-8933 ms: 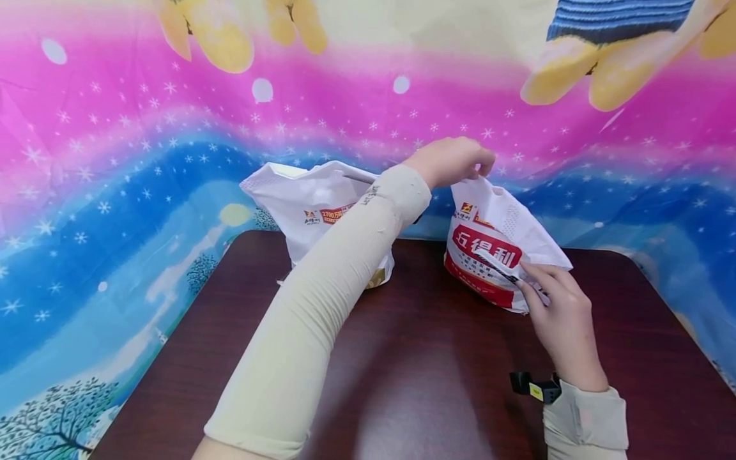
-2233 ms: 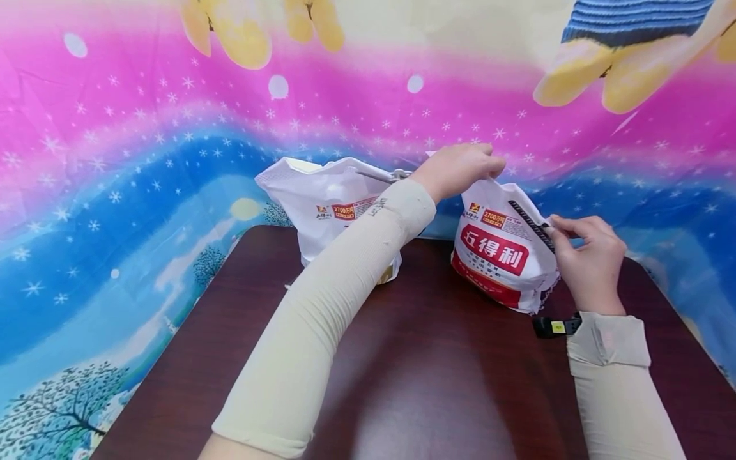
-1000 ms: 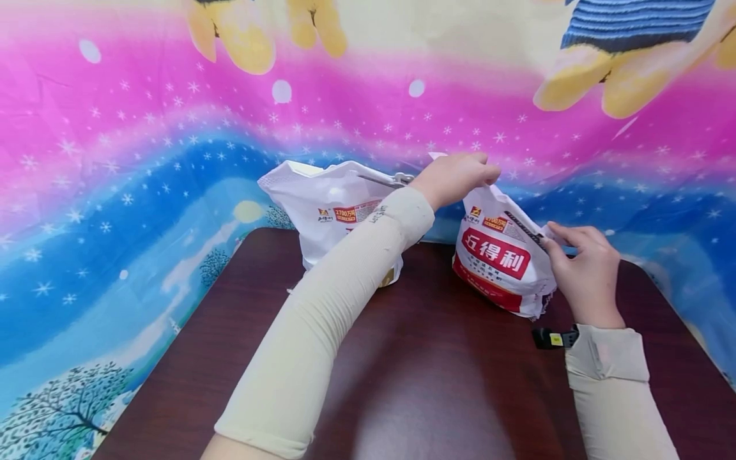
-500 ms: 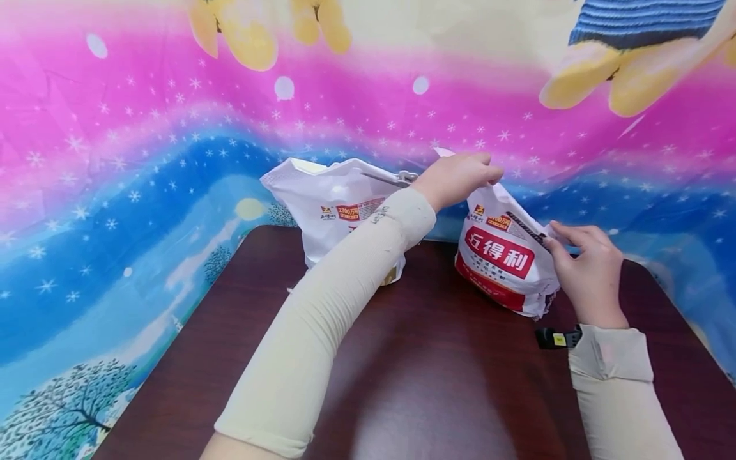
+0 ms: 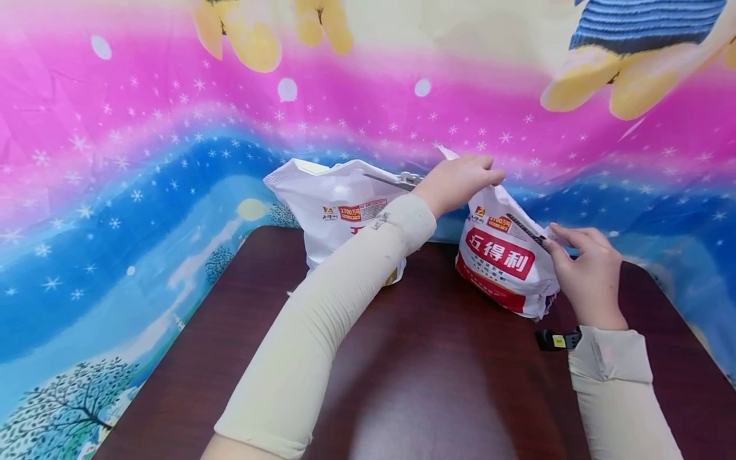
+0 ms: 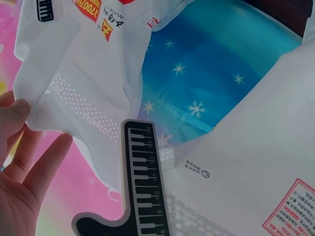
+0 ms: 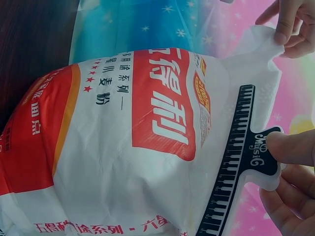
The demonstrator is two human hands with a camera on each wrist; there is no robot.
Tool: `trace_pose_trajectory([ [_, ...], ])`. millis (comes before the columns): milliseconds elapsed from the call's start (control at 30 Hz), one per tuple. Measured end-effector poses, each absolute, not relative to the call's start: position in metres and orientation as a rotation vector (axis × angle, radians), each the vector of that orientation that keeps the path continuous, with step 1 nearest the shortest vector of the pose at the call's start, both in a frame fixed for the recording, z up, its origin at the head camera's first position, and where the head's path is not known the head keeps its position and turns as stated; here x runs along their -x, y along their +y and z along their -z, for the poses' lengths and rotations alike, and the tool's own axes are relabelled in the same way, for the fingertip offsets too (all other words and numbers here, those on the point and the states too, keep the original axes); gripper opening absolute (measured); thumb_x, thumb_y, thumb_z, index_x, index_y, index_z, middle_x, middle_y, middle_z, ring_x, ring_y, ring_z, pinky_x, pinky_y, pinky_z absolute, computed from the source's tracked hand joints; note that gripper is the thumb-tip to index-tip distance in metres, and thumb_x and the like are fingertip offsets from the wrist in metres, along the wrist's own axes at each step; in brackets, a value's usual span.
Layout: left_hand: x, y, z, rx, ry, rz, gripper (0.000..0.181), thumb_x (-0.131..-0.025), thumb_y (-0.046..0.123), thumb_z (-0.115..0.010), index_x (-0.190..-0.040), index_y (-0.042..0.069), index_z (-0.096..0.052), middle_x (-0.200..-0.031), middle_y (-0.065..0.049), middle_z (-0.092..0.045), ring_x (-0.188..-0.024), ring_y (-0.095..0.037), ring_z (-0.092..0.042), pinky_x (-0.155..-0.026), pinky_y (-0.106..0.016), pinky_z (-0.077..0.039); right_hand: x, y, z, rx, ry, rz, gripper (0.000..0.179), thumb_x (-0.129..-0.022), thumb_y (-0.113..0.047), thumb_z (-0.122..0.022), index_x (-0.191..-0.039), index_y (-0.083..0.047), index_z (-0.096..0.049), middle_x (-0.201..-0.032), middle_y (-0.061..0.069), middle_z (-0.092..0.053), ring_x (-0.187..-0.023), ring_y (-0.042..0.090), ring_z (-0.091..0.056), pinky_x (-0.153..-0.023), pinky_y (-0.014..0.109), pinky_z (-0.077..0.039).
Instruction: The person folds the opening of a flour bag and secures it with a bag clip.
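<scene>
A white and red flour bag [image 5: 503,255] stands on the table's right half, its top pulled upright. My left hand [image 5: 457,182] pinches the upper left corner of this bag; the right wrist view also shows those fingers on the white edge. With thumb and fingers, my right hand [image 5: 589,271] pinches the handle of a black bag clip [image 7: 256,152] printed with piano keys. Its long bar lies along the bag's top edge. A second flour bag [image 5: 328,198] stands to the left, partly hidden by my left arm. Another piano-key clip [image 6: 145,182] sits at its top edge.
The dark brown wooden table [image 5: 425,383] spreads in front of both bags. Close behind it hangs a colourful backdrop cloth [image 5: 190,128] with snowflakes. My left sleeve [image 5: 310,332] crosses over the table before the left bag.
Compared with the earliest frame, my right hand has risen from the bag's front, bringing the clip onto the top edge. Over the last second both hands stay almost still.
</scene>
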State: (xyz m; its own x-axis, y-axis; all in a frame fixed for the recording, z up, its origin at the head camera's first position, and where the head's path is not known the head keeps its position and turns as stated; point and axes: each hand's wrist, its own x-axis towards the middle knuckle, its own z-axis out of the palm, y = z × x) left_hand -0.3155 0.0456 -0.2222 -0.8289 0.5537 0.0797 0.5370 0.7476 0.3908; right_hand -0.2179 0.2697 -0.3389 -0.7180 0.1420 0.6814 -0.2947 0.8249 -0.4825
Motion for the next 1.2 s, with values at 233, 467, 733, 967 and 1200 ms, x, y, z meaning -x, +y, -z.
trace_pose_trajectory([
  [233, 0.307, 0.044, 0.225, -1.238, 3.080, -0.022, 0.041, -0.108, 0.033, -0.047, -0.148, 0.032, -0.045, -0.155, 0.005, -0.043, -0.145, -0.011, -0.035, -0.114, -0.032, -0.038, 0.216, 0.270, 0.340, -0.105, -2.278, -0.753, 0.036, -0.093, -0.006, -0.072, -0.129, -0.003, -0.068, -0.116, 0.023, -0.064, -0.106, 0.038, -0.061, -0.071, -0.002, -0.026],
  [467, 0.302, 0.041, 0.234, -1.404, 3.200, 0.296, 0.044, -0.105, 0.021, -0.057, -0.147, 0.030, -0.048, -0.146, 0.002, -0.048, -0.136, -0.013, -0.044, -0.098, -0.028, -0.052, 0.215, 0.269, 0.339, -0.135, -2.280, -0.757, 0.037, -0.092, -0.004, -0.073, -0.128, -0.002, -0.068, -0.115, 0.023, -0.064, -0.104, 0.037, -0.061, -0.073, -0.003, -0.027],
  [733, 0.298, 0.036, 0.245, -1.537, 3.251, 0.621, 0.047, -0.104, 0.022, -0.058, -0.150, 0.026, -0.046, -0.147, -0.003, -0.049, -0.133, -0.017, -0.048, -0.096, -0.030, -0.054, 0.213, 0.271, 0.339, -0.157, -2.311, -0.752, 0.038, -0.092, -0.005, -0.074, -0.129, -0.001, -0.068, -0.115, 0.023, -0.062, -0.106, 0.039, -0.060, -0.072, -0.006, -0.023],
  [967, 0.294, 0.031, 0.253, -1.583, 3.298, 0.541, 0.036, -0.106, 0.026, -0.055, -0.142, 0.022, -0.051, -0.142, -0.002, -0.053, -0.126, -0.017, -0.053, -0.094, -0.029, -0.055, 0.213, 0.274, 0.341, -0.178, -2.301, -0.739, 0.038, -0.091, -0.006, -0.074, -0.128, 0.001, -0.068, -0.117, 0.023, -0.061, -0.106, 0.039, -0.060, -0.075, -0.005, -0.024],
  [1200, 0.279, 0.024, 0.266, -1.725, 3.395, 0.417, 0.031, -0.106, 0.025, -0.053, -0.135, 0.019, -0.061, -0.126, -0.003, -0.061, -0.115, -0.017, -0.058, -0.091, -0.028, -0.056, 0.211, 0.272, 0.342, -0.180, -2.295, -0.722, 0.037, -0.091, -0.003, -0.073, -0.127, 0.005, -0.065, -0.118, 0.026, -0.058, -0.107, 0.042, -0.056, -0.082, 0.069, -0.051],
])
